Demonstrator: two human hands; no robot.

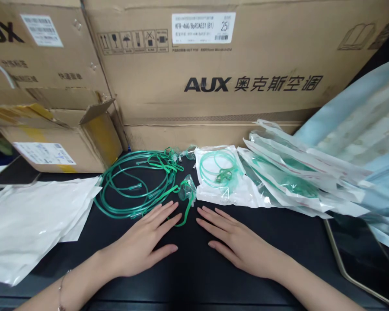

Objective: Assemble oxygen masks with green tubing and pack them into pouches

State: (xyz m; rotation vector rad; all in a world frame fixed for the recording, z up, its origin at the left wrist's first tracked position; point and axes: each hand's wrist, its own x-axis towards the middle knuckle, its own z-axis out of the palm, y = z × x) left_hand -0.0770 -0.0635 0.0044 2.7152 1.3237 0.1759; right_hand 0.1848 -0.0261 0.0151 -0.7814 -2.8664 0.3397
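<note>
My left hand (145, 241) lies flat on the black table (194, 276), fingers stretched out, holding nothing. Its fingertips rest just short of a loose coil of green tubing (134, 183) with a clear mask (187, 190) at its right end. My right hand (235, 242) also lies flat and open beside it, fingertips pointing up and left toward a sealed bag (225, 179) holding another green tubing set. Neither hand touches the tubing or the bag.
A fanned stack of sealed bags (294, 177) lies right of centre. Empty white bags (29, 220) lie at left. Large AUX cartons (246, 73) stand behind, an open small box (55, 129) at left. A dark tablet (366, 259) sits at lower right.
</note>
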